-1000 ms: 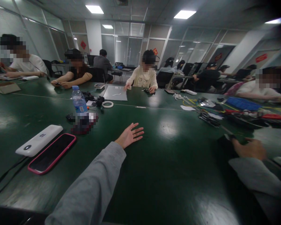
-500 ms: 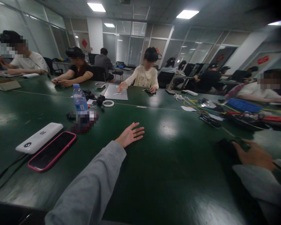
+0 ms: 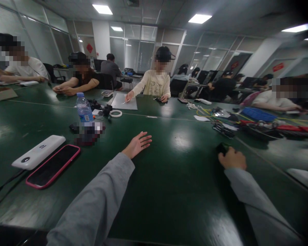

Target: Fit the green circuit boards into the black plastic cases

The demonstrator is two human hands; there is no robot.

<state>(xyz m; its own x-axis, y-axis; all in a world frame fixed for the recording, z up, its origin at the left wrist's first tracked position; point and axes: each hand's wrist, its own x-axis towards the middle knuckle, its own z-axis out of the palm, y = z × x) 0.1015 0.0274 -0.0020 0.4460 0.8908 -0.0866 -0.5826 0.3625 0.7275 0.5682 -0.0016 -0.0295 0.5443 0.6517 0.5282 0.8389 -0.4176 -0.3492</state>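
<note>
My left hand (image 3: 138, 144) rests flat on the dark green table (image 3: 174, 191), fingers spread, holding nothing. My right hand (image 3: 232, 159) lies to the right with its fingers curled over a small dark object (image 3: 222, 147); what that object is cannot be told. Both arms wear grey sleeves. To the left of my left arm lie a phone in a pink case (image 3: 52, 166) and a white power bank (image 3: 38, 152), side by side.
A water bottle (image 3: 84, 109), a roll of white tape (image 3: 115, 113) and small dark parts sit further back. Cables, tools and a blue tray (image 3: 258, 114) crowd the right side. Several people sit along the far edge; one touches a grey sheet (image 3: 124, 101).
My right hand has moved left and toward the table's middle, closing over the dark object. My left hand has stayed flat in nearly the same place. The view has shifted slightly.
</note>
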